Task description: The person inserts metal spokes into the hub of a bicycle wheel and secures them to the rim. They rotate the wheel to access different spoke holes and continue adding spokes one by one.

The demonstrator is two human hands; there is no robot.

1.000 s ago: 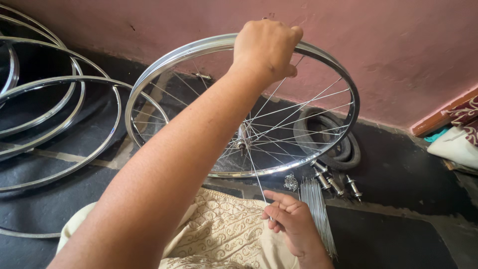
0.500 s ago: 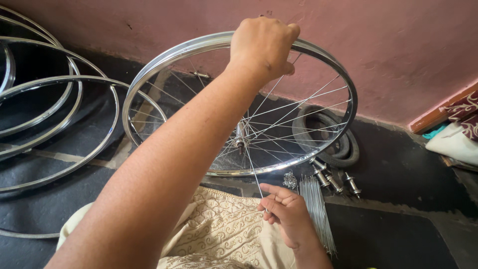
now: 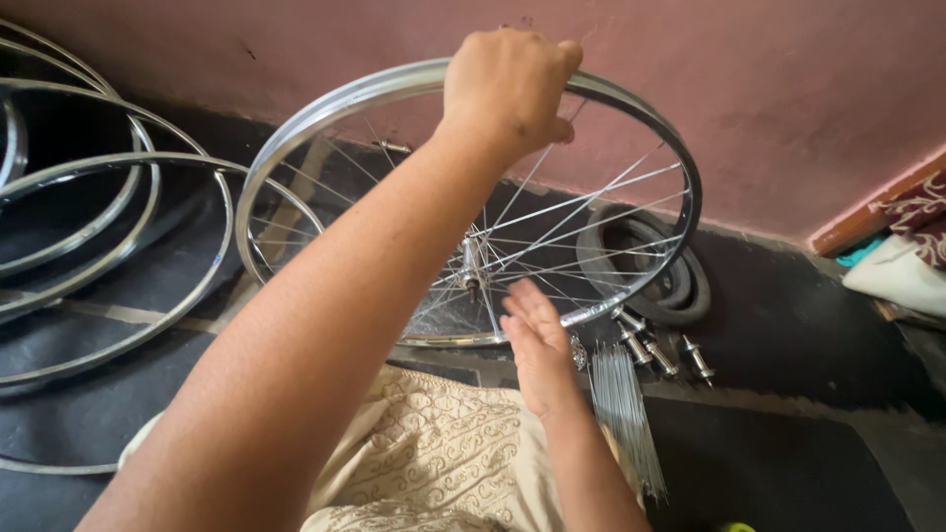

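Leftmost, bare rims lie overlapping on the dark floor, by the floor's left edge and close to the pink wall. Next, the spoked wheel stands tilted near the wall, about mid floor, its lower rim resting just past the patterned cloth on the person's lap. Left hand closed in a fist grip over the wheel's top rim, arm running up from the lower left corner. Hub sits at the wheel's centre with thin spokes fanning out. Right hand open, fingers together and extended, palm side toward the wheel, held just in front of the lower spokes right of the hub; cannot tell if the fingertips touch a spoke. Right of that hand, a bundle of loose spokes lies on the floor, touching the cloth edge. Just beyond, a few metal axles lie side by side under the wheel's lower right rim. Behind them a black rubber tyre lies flat near the wall. Far right edge, folded fabric.
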